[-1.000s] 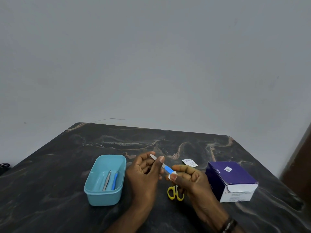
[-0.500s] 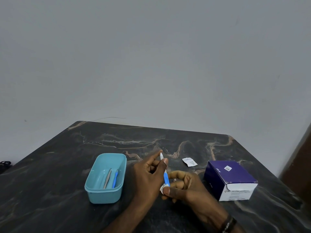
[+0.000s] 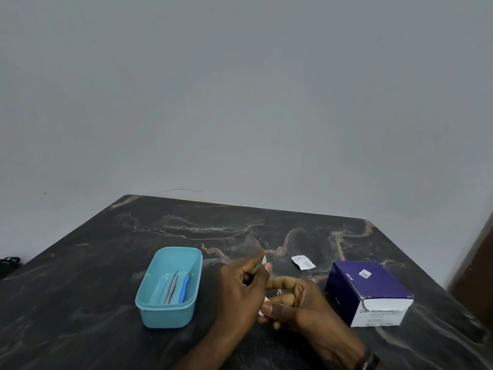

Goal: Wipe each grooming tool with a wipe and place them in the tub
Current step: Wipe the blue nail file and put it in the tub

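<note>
My left hand point(image 3: 240, 287) pinches a slim blue-and-white grooming tool; only its white tip point(image 3: 264, 260) shows above my thumb, standing nearly upright. My right hand point(image 3: 298, 305) is closed around a small white wipe point(image 3: 262, 312) pressed against the tool's lower end. Both hands touch just right of the teal tub point(image 3: 165, 316). Inside the tub lie metal tweezers point(image 3: 172, 287) and a blue-handled tool point(image 3: 184, 288). The tool's blue middle part is hidden behind my fingers.
A torn white wipe wrapper point(image 3: 303, 262) lies on the dark marble table point(image 3: 93, 289) beyond my hands. A purple and white box point(image 3: 365, 292) stands to the right. The table's far edge meets a grey wall.
The tool swung from slanting to nearly upright. My right hand slid the wipe down it toward the lower end. The yellow scissors seen a second ago are now hidden behind my hands.
</note>
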`<state>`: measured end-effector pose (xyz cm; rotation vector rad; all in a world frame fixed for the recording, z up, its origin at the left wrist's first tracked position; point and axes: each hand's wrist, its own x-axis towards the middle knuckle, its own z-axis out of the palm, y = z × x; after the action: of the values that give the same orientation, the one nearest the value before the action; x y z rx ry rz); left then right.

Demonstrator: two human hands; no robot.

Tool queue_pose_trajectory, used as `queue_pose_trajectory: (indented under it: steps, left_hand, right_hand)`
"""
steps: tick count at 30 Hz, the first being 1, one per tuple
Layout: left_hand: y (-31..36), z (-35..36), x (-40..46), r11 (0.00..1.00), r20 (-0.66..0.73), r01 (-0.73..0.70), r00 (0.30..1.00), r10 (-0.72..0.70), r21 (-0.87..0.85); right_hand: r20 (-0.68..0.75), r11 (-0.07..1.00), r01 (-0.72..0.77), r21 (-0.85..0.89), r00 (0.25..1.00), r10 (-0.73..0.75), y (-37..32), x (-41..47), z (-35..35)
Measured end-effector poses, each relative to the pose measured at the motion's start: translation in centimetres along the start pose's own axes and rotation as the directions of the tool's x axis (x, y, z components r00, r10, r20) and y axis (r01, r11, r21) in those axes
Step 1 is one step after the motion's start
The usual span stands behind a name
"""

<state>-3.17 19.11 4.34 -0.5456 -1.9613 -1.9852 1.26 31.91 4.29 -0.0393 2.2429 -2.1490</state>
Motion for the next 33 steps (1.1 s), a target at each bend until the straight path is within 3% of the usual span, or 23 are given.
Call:
queue_pose_trajectory:
  steps: [6, 14, 23, 33]
  left_hand:
    - [-0.49, 0.23, -0.04, 0.997, 0.065, 0.068, 0.996, -0.066, -0.026]
    - [-0.49, 0.00, 0.22, 0.993, -0.004, 0.092, 0.996, -0.092, -0.074]
    - [-0.16, 0.09, -0.08, 0.992, 0.071, 0.112, 0.992, -0.108, -0.063]
    - [0.26, -0.27, 0.04, 0.994, -0.025, 0.102, 0.994, -0.103, -0.043]
  right_hand:
    - [-0.055, 0.997, 0.020, 0.071, 0.998, -0.017, 0.41, 0.42, -0.24]
    - [0.083, 0.999, -0.018, -0.034, 0.996, 0.020, 0.02, 0.03, 0.07]
    - [-0.084, 0.993, 0.052, 0.110, 0.996, -0.043, 0.36, 0.48, -0.35]
    - [0.078, 1.000, -0.009, 0.001, 0.997, 0.009, 0.10, -0.06, 0.19]
